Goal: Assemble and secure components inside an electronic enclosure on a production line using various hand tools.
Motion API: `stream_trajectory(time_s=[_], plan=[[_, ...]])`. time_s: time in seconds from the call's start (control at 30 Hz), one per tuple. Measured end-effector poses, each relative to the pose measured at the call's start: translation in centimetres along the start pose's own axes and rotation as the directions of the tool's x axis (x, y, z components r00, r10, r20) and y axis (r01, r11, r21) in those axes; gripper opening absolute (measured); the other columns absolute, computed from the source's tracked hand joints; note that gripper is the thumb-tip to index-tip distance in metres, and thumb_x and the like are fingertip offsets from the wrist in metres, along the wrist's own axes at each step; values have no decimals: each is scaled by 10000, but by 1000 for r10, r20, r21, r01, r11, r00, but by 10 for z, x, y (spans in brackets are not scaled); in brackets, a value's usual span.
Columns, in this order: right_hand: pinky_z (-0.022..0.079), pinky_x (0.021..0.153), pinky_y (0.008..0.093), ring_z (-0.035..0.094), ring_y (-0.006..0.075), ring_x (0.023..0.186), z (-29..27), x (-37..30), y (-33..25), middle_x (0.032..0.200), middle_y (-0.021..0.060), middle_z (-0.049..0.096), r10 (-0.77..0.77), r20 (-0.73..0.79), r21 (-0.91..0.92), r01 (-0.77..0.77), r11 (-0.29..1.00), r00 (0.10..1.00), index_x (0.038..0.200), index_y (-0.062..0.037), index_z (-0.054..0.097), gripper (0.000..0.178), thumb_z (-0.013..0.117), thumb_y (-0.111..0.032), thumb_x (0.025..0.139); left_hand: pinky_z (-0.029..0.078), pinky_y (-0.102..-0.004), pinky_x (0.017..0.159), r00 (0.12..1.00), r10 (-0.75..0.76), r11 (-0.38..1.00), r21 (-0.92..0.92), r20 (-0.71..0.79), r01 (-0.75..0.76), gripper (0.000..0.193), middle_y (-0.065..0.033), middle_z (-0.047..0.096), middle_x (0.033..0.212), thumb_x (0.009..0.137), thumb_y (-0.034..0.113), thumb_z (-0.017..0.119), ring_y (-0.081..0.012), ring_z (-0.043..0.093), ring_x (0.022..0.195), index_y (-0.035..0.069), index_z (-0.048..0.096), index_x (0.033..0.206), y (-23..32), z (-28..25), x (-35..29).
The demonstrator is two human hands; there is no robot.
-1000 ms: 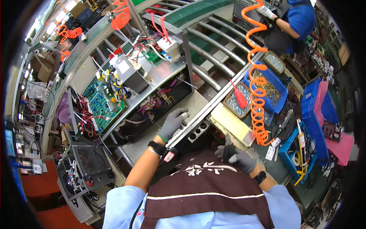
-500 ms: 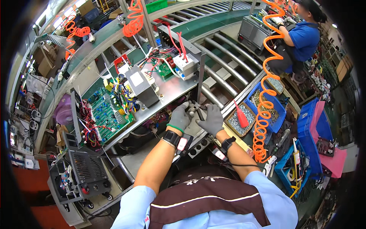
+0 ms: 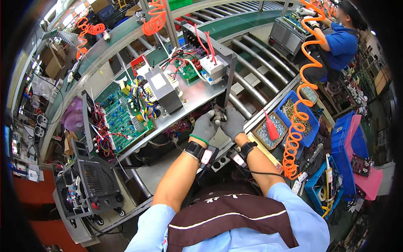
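My left hand (image 3: 205, 128) and my right hand (image 3: 232, 123), both in grey gloves, are close together just beyond the near right corner of an open metal chassis (image 3: 191, 100). The left hand's fingers are curled, and a small greyish thing seems to lie between the two hands, too small to name. My right hand's fingers are bent and partly hidden near the corner post. On the chassis sit a dark boxy transformer (image 3: 164, 93), a green circuit board (image 3: 126, 117) with many wires, and a white block (image 3: 213, 67) with red cables.
Metal rollers (image 3: 256, 80) run beyond the chassis. At right are a tray of screws (image 3: 262, 136) with a red-handled tool (image 3: 271, 128), a blue bin (image 3: 308, 130), and a hanging orange coiled hose (image 3: 310, 63). A co-worker in blue (image 3: 338, 44) works far right. A grey-black machine (image 3: 100, 180) stands left.
The view has shifted slightly, so the chassis and bins appear a little farther right. My right hand's fingers have drawn closer together, near the chassis corner; my left hand stays beside it.
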State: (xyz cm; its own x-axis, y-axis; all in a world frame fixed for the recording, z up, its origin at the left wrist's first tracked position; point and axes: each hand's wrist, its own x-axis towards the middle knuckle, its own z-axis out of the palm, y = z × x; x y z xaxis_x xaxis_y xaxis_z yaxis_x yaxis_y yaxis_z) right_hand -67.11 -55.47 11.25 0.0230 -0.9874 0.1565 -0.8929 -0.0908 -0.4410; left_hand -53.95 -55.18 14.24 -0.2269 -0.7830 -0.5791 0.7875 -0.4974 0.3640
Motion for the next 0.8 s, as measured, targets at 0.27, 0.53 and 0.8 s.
stream_trajectory(time_s=[0.27,0.53,0.8], plan=[[465,741,360,574,269,798,4,-60,12,867,151,574,-29,339,484,-148,863,940,1084,-26,500,528,711,-234,647,442,-269,558,964,22,848,505,267,-159,130,-47,577,756,912,182,545,-137,530,622,55,566,930,16,-82,-47],[453,812,391,569,340,938,42,-107,-49,1025,193,555,-255,603,348,38,937,756,1082,0,492,667,746,-417,626,513,-396,641,958,50,969,246,-281,21,315,-65,522,678,987,250,354,-226,585,688,-8,519,1062,2,-283,-169],[457,824,426,531,354,970,60,-126,-79,1032,175,503,-358,440,160,320,934,824,1099,-38,462,671,746,-418,625,506,-442,834,942,233,971,116,-241,-211,325,-171,571,1059,963,189,386,-295,600,937,-15,438,1210,1,-303,-193]])
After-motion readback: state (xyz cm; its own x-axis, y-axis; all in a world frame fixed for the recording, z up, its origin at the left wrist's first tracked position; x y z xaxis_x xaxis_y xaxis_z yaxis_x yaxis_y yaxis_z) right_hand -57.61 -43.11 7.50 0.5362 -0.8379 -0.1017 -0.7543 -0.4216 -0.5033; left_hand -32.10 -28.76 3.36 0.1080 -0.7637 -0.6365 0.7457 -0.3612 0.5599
